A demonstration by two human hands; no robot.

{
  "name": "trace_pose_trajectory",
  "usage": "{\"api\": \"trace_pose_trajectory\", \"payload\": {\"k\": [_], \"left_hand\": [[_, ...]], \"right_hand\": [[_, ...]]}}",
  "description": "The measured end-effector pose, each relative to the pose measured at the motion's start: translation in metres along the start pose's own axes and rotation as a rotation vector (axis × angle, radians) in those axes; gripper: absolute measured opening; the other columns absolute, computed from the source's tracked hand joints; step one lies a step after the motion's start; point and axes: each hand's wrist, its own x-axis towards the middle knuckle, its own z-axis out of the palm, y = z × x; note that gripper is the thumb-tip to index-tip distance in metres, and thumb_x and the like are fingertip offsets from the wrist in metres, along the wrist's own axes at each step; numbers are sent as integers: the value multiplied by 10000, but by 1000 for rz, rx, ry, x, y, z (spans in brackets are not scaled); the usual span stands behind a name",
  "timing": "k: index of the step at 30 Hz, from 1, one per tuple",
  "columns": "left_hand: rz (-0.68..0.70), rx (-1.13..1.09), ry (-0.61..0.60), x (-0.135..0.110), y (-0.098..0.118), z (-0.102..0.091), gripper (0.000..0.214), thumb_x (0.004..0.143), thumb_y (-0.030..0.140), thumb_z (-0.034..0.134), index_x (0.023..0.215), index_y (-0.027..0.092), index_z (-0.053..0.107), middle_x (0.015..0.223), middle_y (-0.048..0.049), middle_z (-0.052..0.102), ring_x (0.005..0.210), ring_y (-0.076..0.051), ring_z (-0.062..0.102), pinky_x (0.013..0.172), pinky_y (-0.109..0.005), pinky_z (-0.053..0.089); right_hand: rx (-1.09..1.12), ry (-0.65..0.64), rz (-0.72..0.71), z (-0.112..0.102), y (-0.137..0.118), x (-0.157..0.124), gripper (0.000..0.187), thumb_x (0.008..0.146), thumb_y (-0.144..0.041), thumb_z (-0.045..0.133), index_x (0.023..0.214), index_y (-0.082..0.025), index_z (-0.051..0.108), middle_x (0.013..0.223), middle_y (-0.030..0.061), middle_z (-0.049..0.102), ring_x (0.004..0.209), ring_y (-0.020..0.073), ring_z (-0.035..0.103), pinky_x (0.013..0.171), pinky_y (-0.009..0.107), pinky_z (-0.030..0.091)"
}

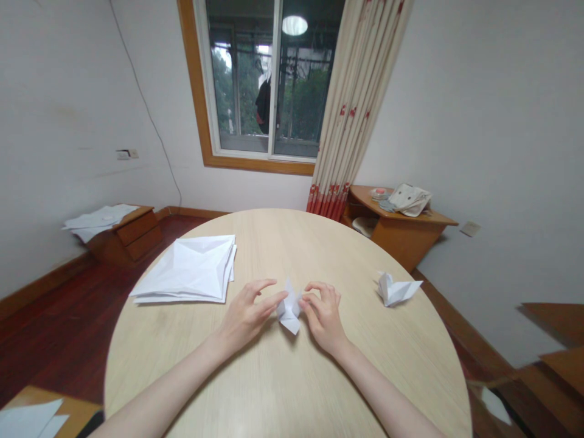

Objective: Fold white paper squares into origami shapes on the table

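Note:
A small white origami paper crane [289,311] stands near the middle of the round table, between my two hands. My left hand [249,313] pinches its left side, with one finger stretched out above the paper. On the opposite side, my right hand [325,313] grips the right wing between thumb and fingertips. One point of the paper rises away from me and a flat flap slopes toward me. The fingers partly cover both side edges. Another folded white paper bird [398,291] rests at the table's right edge, apart from my hands.
A stack of creased white paper sheets [189,267] lies on the left of the round wooden table [274,237]. Behind it are a low drawer cabinet [137,234] with papers and a corner stand [401,234] with a bag [409,199]. A curtain [349,109] hangs beside the window.

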Motion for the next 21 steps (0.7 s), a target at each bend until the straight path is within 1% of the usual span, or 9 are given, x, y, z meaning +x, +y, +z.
{"api": "trace_pose_trajectory", "payload": {"k": [3, 7, 15, 21], "left_hand": [[15, 18, -7, 1, 0, 0, 353, 921, 119, 497, 1243, 260, 514, 1249, -103, 475, 1097, -218, 507, 849, -326, 500], [-11, 28, 0, 0, 0, 1, 316, 905, 129, 520, 1200, 242, 535, 1239, -110, 498, 1097, -230, 517, 877, -357, 493], [-27, 47, 1, 0, -1, 1, 145, 905, 140, 503, 1003, 216, 578, 1201, -112, 541, 1046, -226, 543, 853, -354, 502], [-11, 86, -20, -1, -3, 1, 123, 900, 140, 503, 952, 214, 586, 1196, -106, 552, 1041, -227, 550, 851, -358, 511]], "right_hand": [[-1, 2, -2, 0, 0, 0, 164, 924, -205, 449, 823, -219, 578, 995, 55, 566, 966, 226, 492, 816, 393, 332], [-4, 3, 10, 0, 0, 0, 163, 920, -203, 451, 822, -222, 579, 995, 56, 572, 968, 228, 498, 816, 397, 337], [-15, 6, 16, 0, 0, 0, 161, 913, -216, 459, 818, -224, 588, 1000, 61, 573, 977, 237, 498, 820, 404, 344], [-20, -7, 19, -1, -1, 0, 167, 915, -220, 456, 819, -227, 592, 1000, 61, 574, 978, 237, 499, 823, 406, 349]]}}
